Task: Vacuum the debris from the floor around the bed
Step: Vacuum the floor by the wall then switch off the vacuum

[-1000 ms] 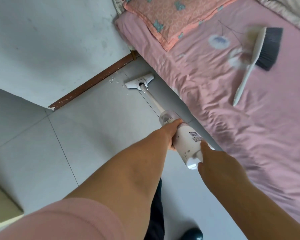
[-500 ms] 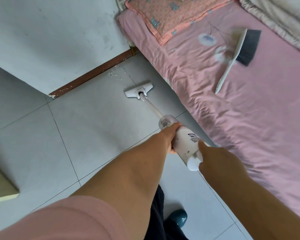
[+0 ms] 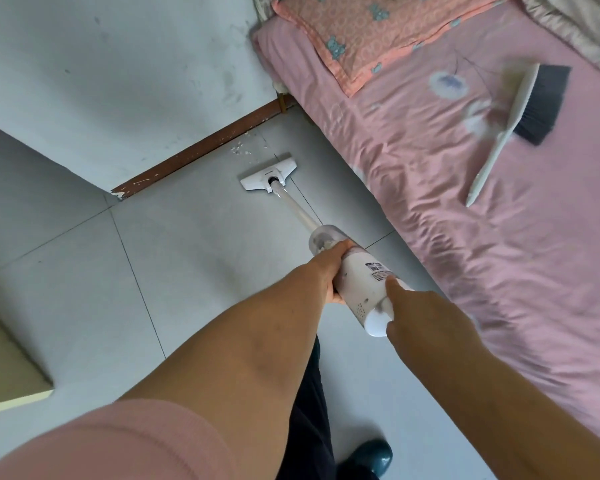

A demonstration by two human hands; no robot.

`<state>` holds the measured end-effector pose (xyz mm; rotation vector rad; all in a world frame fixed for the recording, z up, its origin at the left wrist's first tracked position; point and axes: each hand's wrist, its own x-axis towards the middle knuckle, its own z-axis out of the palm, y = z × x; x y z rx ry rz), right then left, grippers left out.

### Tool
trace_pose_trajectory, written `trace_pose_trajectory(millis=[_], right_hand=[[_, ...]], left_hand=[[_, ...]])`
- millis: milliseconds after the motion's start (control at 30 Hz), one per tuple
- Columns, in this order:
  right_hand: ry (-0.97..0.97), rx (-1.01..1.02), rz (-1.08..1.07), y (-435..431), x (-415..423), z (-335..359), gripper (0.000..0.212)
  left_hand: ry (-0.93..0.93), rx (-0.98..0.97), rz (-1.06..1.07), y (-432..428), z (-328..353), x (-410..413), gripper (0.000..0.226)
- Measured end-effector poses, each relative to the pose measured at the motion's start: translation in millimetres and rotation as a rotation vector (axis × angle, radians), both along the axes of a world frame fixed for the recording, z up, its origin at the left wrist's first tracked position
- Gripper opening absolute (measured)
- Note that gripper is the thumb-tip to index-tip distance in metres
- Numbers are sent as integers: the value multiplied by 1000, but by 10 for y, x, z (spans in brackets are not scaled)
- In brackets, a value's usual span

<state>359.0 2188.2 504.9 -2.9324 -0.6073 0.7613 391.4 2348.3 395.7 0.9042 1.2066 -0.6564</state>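
Observation:
A white stick vacuum (image 3: 362,282) slants down to the grey tiled floor. Its flat head (image 3: 269,172) rests on the tiles a little short of a patch of pale debris (image 3: 239,149) lying by the brown skirting board. My left hand (image 3: 329,271) grips the vacuum's body just below the clear dust cup. My right hand (image 3: 426,323) holds the rear end of the vacuum, with one finger stretched along the body. The bed with a pink sheet (image 3: 471,216) runs along the right side of the floor strip.
A white hand brush with dark bristles (image 3: 513,123) lies on the bed, below a patterned pink pillow (image 3: 368,32). The wall and brown skirting board (image 3: 201,150) close off the far end. A pale furniture corner (image 3: 11,375) sits at left. My dark shoe (image 3: 371,457) is below.
The vacuum head has been drawn back from the skirting board toward me, leaving the debris patch uncovered ahead of it. Both hands keep the same hold.

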Motion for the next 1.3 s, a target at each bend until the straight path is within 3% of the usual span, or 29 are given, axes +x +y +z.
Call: trace_pose_trajectory(millis=[500, 600, 833, 1300], right_hand=[[84, 37, -26, 857, 629, -312, 73], [100, 22, -45, 940, 730, -373, 73], [99, 0, -59, 1051, 907, -559, 73], [67, 54, -79, 1198, 1155, -827, 72]], left_hand=[[25, 60, -10, 951, -305, 703, 57], [19, 51, -6, 1044, -378, 822, 50], [4, 75, 7, 1177, -533, 1031, 61], [-76, 56, 104, 1340, -780, 1316, 57]])
